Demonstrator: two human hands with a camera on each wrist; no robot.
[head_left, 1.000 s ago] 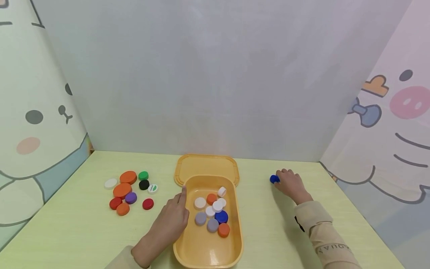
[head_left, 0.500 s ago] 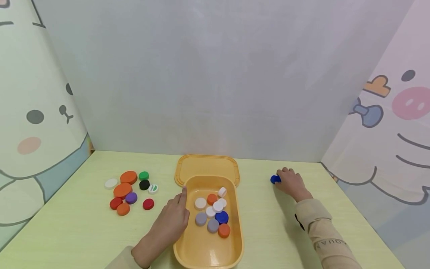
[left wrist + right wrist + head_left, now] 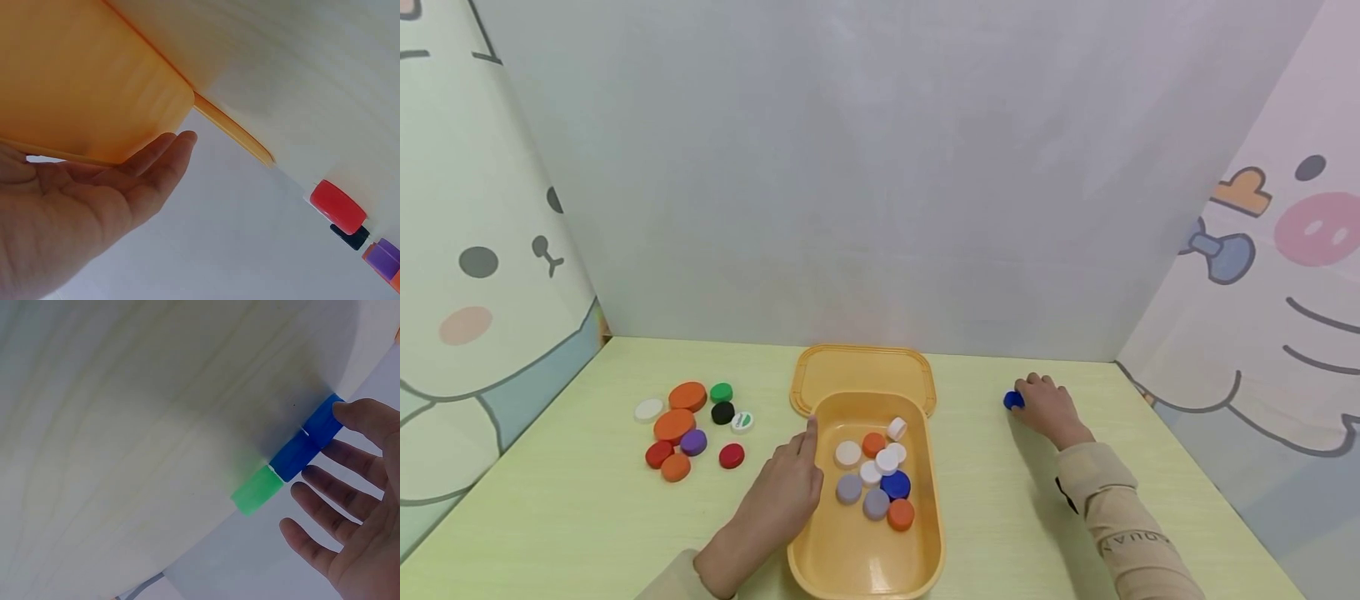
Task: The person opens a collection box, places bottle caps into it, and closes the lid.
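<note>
My left hand (image 3: 778, 492) holds the left rim of a yellow plastic box (image 3: 865, 575), its index finger lying along the edge. Low in the left wrist view, the fingers (image 3: 169, 165) lie against the box's outer wall. Inside the box are several white, orange, grey and blue bottle caps (image 3: 895, 485). Over at the right of the table, my right hand (image 3: 1052, 412) pinches a blue bottle cap (image 3: 322, 422) between thumb and index finger. A second blue cap (image 3: 294, 456) and a green cap (image 3: 257, 490) stand in line beside it, mostly hidden by the hand in the head view.
Behind the box lies its yellow lid (image 3: 865, 371). On the left of the table sit several loose caps, among them a large orange cap (image 3: 674, 426), a purple cap (image 3: 693, 442) and a red cap (image 3: 732, 455). A grey backdrop (image 3: 880, 183) rises at the table's far edge.
Both hands stay almost where they were. The caps in the box and on the left have not visibly moved.
</note>
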